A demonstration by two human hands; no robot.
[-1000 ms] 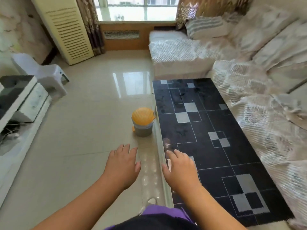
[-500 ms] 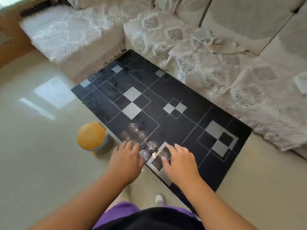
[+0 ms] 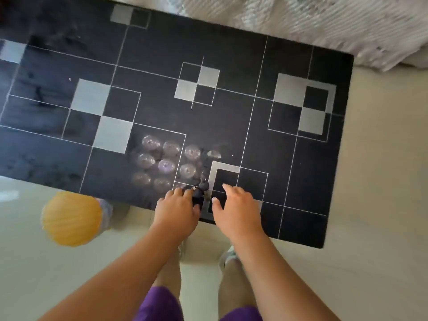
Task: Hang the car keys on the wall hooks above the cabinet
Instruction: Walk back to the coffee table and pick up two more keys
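Note:
The car keys (image 3: 201,189), a dark fob with a small metal ring, lie near the front edge of the black glass coffee table (image 3: 231,117). My left hand (image 3: 177,210) hovers just left of them, its fingertips close to the fob, fingers apart. My right hand (image 3: 235,210) is spread just to the right of the keys, holding nothing. Whether either hand touches the fob I cannot tell. No wall hooks or cabinet are in view.
Several clear upturned glasses (image 3: 165,158) show through the tabletop behind the keys. A small bin with an orange shell-shaped lid (image 3: 71,218) stands on the floor at the table's left front. A sofa with a pale throw (image 3: 324,22) runs behind the table.
My view has swung down over the table and I have come closer. Both hands have reached forward to either side of the keys.

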